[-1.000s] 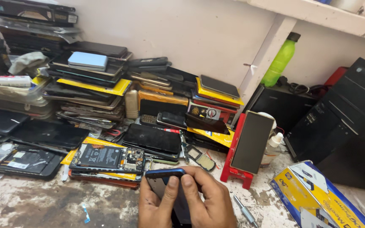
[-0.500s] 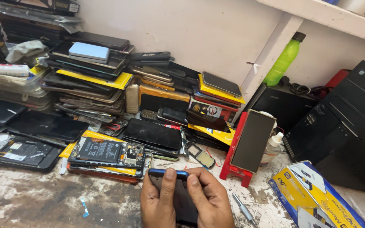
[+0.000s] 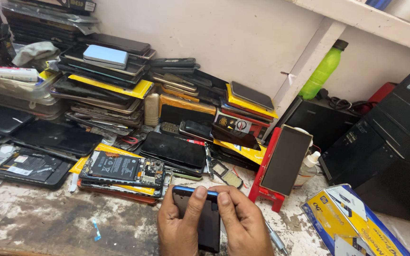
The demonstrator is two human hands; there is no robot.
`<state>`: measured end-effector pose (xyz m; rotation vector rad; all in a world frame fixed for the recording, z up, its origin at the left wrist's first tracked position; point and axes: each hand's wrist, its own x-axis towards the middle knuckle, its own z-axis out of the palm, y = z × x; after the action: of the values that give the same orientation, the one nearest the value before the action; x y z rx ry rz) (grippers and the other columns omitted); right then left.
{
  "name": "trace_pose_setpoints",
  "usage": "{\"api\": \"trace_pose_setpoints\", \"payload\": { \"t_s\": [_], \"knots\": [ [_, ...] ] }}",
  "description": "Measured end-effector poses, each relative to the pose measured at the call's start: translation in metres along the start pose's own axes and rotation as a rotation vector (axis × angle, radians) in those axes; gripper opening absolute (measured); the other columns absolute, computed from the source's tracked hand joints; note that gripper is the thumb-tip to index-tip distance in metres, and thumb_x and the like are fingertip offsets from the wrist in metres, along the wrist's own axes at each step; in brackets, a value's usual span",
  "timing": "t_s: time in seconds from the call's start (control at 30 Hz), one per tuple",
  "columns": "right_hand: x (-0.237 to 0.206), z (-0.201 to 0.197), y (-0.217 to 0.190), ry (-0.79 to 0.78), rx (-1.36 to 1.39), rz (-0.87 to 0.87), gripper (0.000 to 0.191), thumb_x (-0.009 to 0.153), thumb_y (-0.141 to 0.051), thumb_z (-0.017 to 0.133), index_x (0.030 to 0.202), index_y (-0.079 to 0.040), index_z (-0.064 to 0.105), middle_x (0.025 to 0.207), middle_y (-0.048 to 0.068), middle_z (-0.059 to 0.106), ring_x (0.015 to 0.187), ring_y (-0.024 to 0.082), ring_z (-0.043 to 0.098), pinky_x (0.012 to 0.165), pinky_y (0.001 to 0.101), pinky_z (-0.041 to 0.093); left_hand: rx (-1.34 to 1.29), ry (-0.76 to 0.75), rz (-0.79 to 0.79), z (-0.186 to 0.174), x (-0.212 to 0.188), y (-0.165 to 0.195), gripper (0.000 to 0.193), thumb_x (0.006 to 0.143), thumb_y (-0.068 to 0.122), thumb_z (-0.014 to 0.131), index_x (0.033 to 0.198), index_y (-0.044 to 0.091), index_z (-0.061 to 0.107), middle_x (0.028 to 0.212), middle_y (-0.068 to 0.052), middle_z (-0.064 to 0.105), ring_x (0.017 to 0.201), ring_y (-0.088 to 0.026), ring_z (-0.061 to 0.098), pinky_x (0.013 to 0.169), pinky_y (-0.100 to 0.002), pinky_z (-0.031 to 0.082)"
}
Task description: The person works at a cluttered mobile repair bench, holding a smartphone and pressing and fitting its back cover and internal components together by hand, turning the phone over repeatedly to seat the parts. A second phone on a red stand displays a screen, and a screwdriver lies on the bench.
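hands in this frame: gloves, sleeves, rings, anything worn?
Both are bare. The left hand and right hand show no gloves, rings or tape on the visible fingers. No sleeve or cuff is in view; the frame's bottom edge cuts off the wrists, so a watch or band cannot be ruled out. Nails look short and unpainted.

left hand [image 3: 179,226], right hand [image 3: 245,225], side by side, fingers [image 3: 198,199] curled forward

A phone repair workshop: stacks of phones [image 3: 105,83] and loose screens are piled against the wall, an opened phone [image 3: 124,169] lies with battery and circuit board bare, a red stand [image 3: 281,166] props a screen upright, and the paint-worn workbench [image 3: 48,218] is scratched and stained
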<state>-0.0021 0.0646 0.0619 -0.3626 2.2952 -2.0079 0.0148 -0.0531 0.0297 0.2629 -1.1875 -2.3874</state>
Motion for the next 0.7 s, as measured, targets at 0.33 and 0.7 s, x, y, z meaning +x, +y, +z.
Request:
{"api": "trace_pose_setpoints", "payload": {
  "t_s": [0.33,0.7],
  "knots": [
    [0.006,-0.009,-0.002,-0.076,0.127,0.089,0.032,0.099,-0.022,0.059,0.116,0.001,0.072,0.097,0.007,0.073,0.094,0.012,0.065,0.085,0.0279,0.052,-0.039,-0.084,-0.046,-0.007,0.005,0.002,0.025,0.090,0.022,0.074,0.103,0.001,0.071,0.086,-0.006,0.073,0.075,-0.009,0.065,0.067,-0.027,0.052],
    [-0.021,-0.012,0.017,-0.097,-0.307,0.009,0.033,0.097,-0.015,0.056,0.124,-0.005,0.072,0.111,0.008,0.079,0.111,0.018,0.076,0.098,0.0334,0.055,-0.445,0.035,-0.299,-0.017,0.023,0.023,0.032,0.096,0.036,0.064,0.109,0.008,0.066,0.093,-0.004,0.071,0.080,-0.015,0.067,0.068,-0.032,0.056]
  ]
}}
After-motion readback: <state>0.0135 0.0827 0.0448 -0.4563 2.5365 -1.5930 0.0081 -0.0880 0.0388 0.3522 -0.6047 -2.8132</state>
